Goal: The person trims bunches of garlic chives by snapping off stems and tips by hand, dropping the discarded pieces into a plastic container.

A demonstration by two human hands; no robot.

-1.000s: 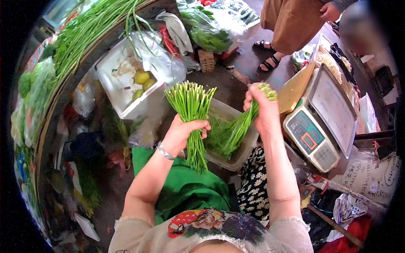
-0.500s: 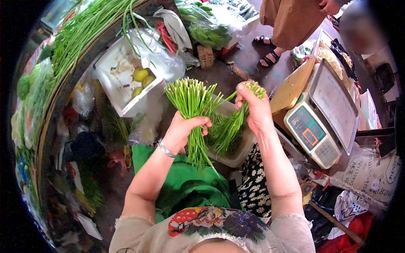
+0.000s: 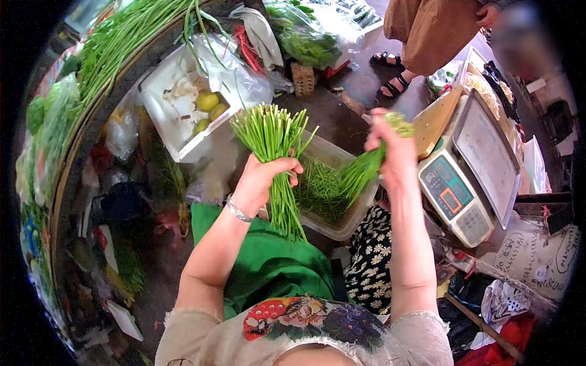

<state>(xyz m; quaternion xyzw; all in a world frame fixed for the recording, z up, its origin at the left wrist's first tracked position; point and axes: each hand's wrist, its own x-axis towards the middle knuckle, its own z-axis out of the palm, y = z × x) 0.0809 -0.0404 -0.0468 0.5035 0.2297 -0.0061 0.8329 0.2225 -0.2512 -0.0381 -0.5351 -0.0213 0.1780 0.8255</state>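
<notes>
My left hand (image 3: pixel 273 177) is closed around a thick bunch of thin green vegetable stems (image 3: pixel 268 131). Their pale cut ends point up, and the lower stems hang over the green cloth (image 3: pixel 256 262) on my lap. To the right, my right hand (image 3: pixel 394 149), blurred by motion, grips a smaller bunch of the same greens (image 3: pixel 363 175), its leafy end trailing down to the left. Beneath and between the hands is a translucent plastic tub (image 3: pixel 368 204) with fine loose greens (image 3: pixel 323 190) in it. The two bunches are apart.
A digital scale (image 3: pixel 448 189) with a metal pan stands on the right. At upper left, a white foam box (image 3: pixel 162 100) holds several yellow-green fruits (image 3: pixel 208 101). Long green stalks (image 3: pixel 131 39) lie on a curved-edged stand. Another person in brown trousers (image 3: pixel 424 36) stands ahead.
My right hand has moved right and slightly up with its smaller bunch, drawing it away from the larger one. More of the tub shows. My left hand stays nearly still, still holding its bunch.
</notes>
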